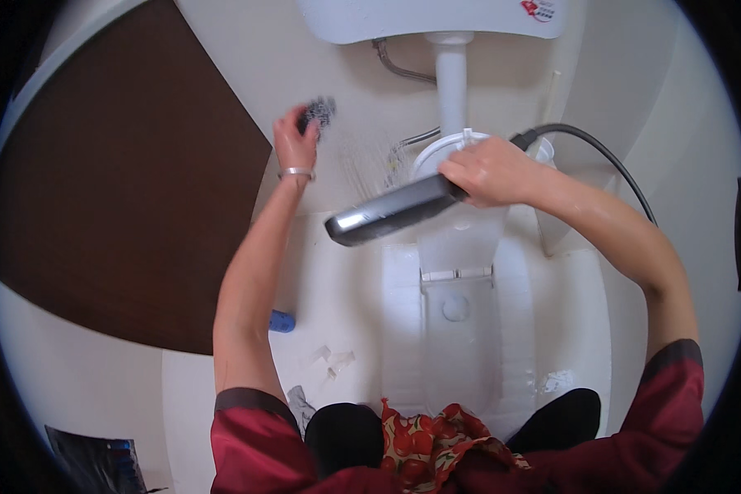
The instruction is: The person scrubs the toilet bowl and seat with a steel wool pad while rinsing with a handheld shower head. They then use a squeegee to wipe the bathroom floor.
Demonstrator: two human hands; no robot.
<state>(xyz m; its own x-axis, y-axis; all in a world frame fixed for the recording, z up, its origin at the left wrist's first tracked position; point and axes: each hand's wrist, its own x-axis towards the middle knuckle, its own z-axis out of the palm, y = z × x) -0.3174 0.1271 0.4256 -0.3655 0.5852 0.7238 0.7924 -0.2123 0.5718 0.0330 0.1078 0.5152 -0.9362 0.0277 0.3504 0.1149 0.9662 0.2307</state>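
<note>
My left hand (294, 142) grips a dark, wet scrubber (318, 115) near the wall, blurred and speckled with water; whether it is a brush or a scouring pad I cannot tell. In my right hand (494, 171) is a long grey and black shower head (392, 210), held over the back of the white squat toilet (460, 352). Streaks of water run from the shower head towards the wall and the scrubber. A dark hose (611, 154) leads from its handle to the right, behind my forearm.
Above is a white cistern (432, 15) with a flush pipe (451, 86). A dark brown panel (129, 185) stands close on the left. Floor items include a blue container (281, 321), scraps (332, 359) and a grey cloth (300, 404). Behind my right hand is a white bucket-like rim (432, 151).
</note>
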